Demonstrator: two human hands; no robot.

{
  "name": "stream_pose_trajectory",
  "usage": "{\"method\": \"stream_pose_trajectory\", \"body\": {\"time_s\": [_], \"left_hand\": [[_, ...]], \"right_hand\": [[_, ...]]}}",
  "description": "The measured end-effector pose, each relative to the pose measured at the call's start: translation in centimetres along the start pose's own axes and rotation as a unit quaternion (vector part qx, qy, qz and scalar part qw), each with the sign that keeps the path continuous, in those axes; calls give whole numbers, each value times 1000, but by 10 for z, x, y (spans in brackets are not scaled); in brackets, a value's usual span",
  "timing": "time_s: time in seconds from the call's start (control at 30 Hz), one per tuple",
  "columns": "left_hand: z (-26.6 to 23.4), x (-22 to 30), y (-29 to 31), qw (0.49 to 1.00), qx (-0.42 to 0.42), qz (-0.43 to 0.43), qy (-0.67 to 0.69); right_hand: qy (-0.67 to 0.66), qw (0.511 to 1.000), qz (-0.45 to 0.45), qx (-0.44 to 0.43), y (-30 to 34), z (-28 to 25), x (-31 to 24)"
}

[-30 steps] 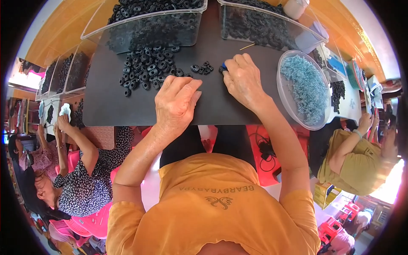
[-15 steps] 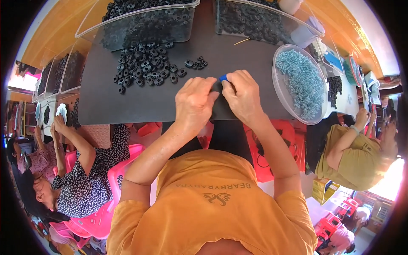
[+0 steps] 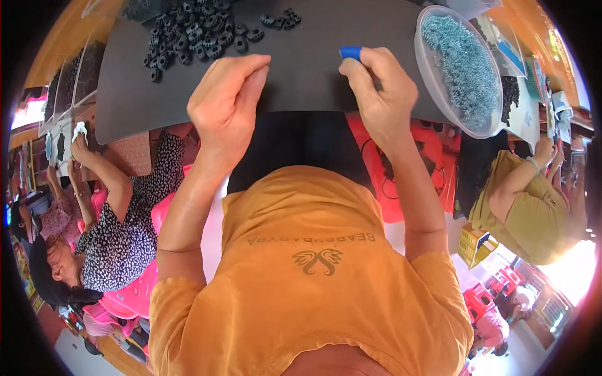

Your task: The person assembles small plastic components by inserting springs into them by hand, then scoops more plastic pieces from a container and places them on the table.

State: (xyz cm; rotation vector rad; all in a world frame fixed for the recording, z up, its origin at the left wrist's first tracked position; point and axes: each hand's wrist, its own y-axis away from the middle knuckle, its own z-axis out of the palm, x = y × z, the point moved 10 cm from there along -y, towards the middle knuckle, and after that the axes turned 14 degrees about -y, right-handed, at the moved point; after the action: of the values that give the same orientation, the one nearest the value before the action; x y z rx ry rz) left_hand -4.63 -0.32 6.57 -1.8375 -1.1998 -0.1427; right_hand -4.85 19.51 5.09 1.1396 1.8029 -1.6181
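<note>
Above the near edge of the dark grey table, my left hand (image 3: 227,97) is closed, with its thumb and forefinger close together. Anything between those fingers is too small or hidden to make out. My right hand (image 3: 384,84) is some way off to the right, also closed in a pinch, with a blue finger cover (image 3: 350,52) on the forefinger; I cannot see what it pinches. Beyond my left hand lies a heap of small black plastic pieces (image 3: 194,31). A small group of the same black pieces (image 3: 281,20) sits apart, between the heap and my right hand.
To the right, a round clear plastic tub (image 3: 424,69) holds many small light-blue metallic pieces (image 3: 461,66). Clear bins stand at the table's far edge. A red stool (image 3: 401,169) is below the table. Other people work at tables on both sides.
My hands were close together over the table; now they are well apart, left hand to the left and right hand to the right. The view has tilted, so the table sits higher.
</note>
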Motion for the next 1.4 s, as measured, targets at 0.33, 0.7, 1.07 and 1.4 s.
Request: {"method": "stream_pose_trajectory", "body": {"time_s": [0.33, 0.7, 1.07, 1.4], "left_hand": [[13, -47, 97, 990, -121, -2, -71], [-30, 22, 4, 983, -35, 135, -122], [46, -6, -72, 938, -119, 139, -296], [71, -11, -70, 895, -128, 215, -370]], "right_hand": [[39, 988, -8, -151, 102, 17, 2], [32, 993, -31, -109, 61, -3, -32], [30, 998, -35, -46, 55, -24, -37], [97, 993, -73, 11, 25, -75, -60]]}}
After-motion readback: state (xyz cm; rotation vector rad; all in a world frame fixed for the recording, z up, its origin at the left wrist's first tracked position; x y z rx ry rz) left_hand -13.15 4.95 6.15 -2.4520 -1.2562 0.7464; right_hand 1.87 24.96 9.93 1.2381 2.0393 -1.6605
